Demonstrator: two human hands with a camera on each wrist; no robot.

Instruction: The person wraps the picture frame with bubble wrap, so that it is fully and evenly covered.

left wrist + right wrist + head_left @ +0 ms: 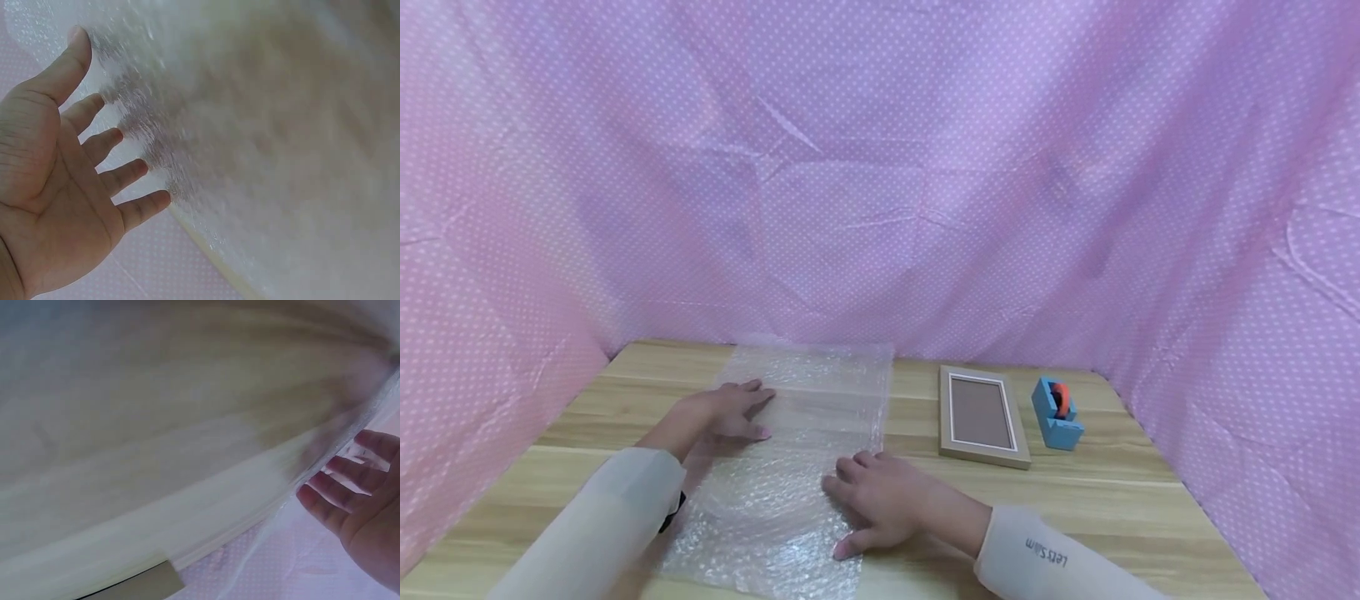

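Note:
A clear sheet of bubble wrap (790, 467) lies flat over the left and middle part of the wooden table. My left hand (733, 411) rests on its left edge, fingers spread; in the left wrist view the fingertips of that hand (75, 162) touch the plastic. On the opposite edge, nearer to me, my right hand (883, 498) touches the sheet with fingers slightly bent and thumb apart. In the right wrist view, fingertips of the right hand (356, 487) meet the film's edge. Neither hand pinches anything that I can see.
A wooden picture frame (983, 417) with a white inner border lies right of the sheet. Beyond it stands a blue tape dispenser (1057, 414) with an orange-red core. Pink dotted cloth (850, 208) hangs around the back and sides of the table (1112, 483).

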